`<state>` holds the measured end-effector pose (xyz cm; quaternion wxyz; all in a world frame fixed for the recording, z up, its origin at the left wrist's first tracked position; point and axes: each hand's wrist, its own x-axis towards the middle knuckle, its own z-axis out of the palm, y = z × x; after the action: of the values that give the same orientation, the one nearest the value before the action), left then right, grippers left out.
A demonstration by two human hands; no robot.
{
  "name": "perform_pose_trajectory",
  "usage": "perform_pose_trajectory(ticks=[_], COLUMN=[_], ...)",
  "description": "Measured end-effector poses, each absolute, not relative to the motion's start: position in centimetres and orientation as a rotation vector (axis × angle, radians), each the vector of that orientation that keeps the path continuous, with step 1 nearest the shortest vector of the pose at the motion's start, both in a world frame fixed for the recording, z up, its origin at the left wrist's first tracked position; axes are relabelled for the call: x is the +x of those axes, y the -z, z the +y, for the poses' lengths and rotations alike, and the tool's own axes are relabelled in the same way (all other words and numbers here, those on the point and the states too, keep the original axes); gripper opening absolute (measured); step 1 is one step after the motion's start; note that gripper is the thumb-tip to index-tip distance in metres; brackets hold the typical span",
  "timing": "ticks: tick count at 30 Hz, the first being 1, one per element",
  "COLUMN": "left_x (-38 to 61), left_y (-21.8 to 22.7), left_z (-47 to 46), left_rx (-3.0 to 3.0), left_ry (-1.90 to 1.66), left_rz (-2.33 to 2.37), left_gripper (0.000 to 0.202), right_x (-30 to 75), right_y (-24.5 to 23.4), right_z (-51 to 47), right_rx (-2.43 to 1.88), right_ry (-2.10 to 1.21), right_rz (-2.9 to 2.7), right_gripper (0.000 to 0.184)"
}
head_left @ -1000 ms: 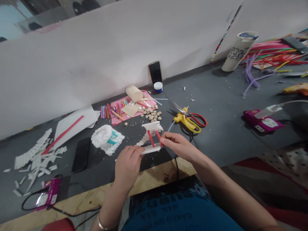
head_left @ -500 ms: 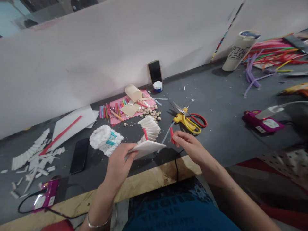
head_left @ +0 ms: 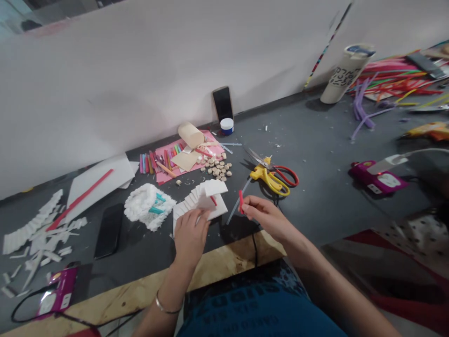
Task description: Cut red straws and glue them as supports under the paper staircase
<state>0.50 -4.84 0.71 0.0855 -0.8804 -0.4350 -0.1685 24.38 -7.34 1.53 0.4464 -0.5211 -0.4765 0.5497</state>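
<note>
My left hand [head_left: 191, 234] is closed on a white model of stacked foam strips [head_left: 203, 201], which rests tilted on the grey table [head_left: 315, 154]. One short red stick [head_left: 213, 200] pokes out of the model just above my fingers. My right hand [head_left: 264, 217], to the right of the model and apart from it, pinches another short red stick [head_left: 241, 201] upright between thumb and forefinger. A thin pale blue straw [head_left: 235, 208] lies on the table between the two hands.
Scissors with yellow and red handles [head_left: 271, 173] lie beyond my right hand. Small wooden discs [head_left: 215, 168], coloured pens [head_left: 161, 161], a white fluffy pile [head_left: 147, 203], a black phone [head_left: 108, 229] and two purple glue guns [head_left: 377, 175] [head_left: 58, 292] surround the spot. White scraps [head_left: 35, 234] litter the left.
My right hand has pulled a red stick off the model and drawn away from it. My left hand has turned the model and set it lower on the table.
</note>
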Motion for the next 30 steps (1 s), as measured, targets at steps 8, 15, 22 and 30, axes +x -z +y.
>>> perform_pose_trajectory(ticks=[8, 15, 22, 30], left_x=[4.0, 5.4, 4.1, 3.8], left_y=[-3.6, -4.0, -3.6, -3.5], left_z=[-6.8, -6.3, -6.9, -7.6], left_rx=[-2.989, -2.810, -2.743, -2.737], left_ry=[1.253, 1.737, 1.720, 1.710], left_rz=[-1.951, -2.579, -2.696, -2.687], left_gripper=[0.025, 0.030, 0.040, 0.038], right_x=[22.3, 26.4, 34.4, 36.9], right_y=[-2.6, -2.5, 0.6, 3.8], right_z=[-9.0, -7.5, -3.5, -1.9], right_rx=[-1.317, -1.412, -2.029, -1.933], right_ry=[-1.112, -0.631, -0.029, -0.379], right_rz=[-1.645, -1.822, -1.788, -1.642], right_gripper=[0.015, 0.018, 0.021, 0.015])
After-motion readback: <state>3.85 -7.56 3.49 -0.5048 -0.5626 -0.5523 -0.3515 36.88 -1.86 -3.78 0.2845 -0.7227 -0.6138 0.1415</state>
